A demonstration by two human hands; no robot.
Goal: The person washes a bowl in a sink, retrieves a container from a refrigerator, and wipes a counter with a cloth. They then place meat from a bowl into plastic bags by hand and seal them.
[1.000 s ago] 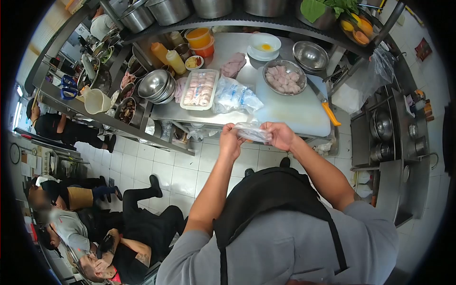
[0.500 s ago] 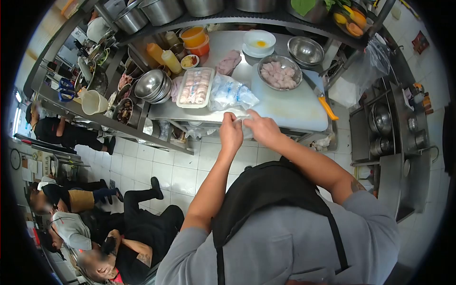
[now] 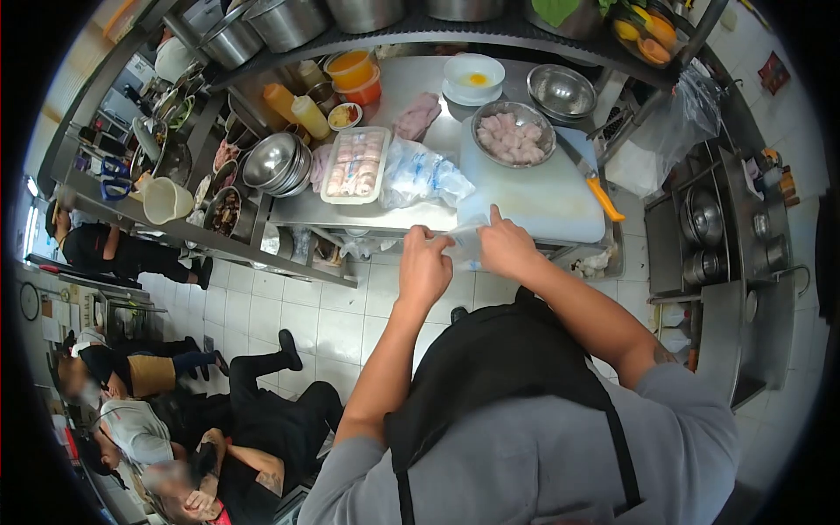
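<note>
My left hand [image 3: 425, 267] and my right hand [image 3: 507, 249] pinch a clear plastic bag [image 3: 466, 238] stretched between them, just off the counter's front edge. Beyond my fingers lies a crumpled plastic bag with blue print [image 3: 424, 175] on the steel counter. Left of it is a white tray of rolled pale meat [image 3: 354, 166]. A pale cutting board [image 3: 534, 206] carries a steel bowl [image 3: 549, 149] of pale, raw-looking pieces [image 3: 510, 138]. At the board's right side rests a knife with an orange handle [image 3: 604, 199].
Stacked steel bowls [image 3: 276, 164], squeeze bottles [image 3: 311, 116] and sauce tubs [image 3: 352, 70] stand at the left. A white bowl with yellow liquid [image 3: 473, 74] and a steel colander [image 3: 562, 93] sit at the back. A shelf with pots [image 3: 293, 22] overhangs the counter. Several people [image 3: 131, 429] are at the left.
My hands have moved apart and slightly down toward me, the right one a little to the right. The clear bag between them is now spread wider.
</note>
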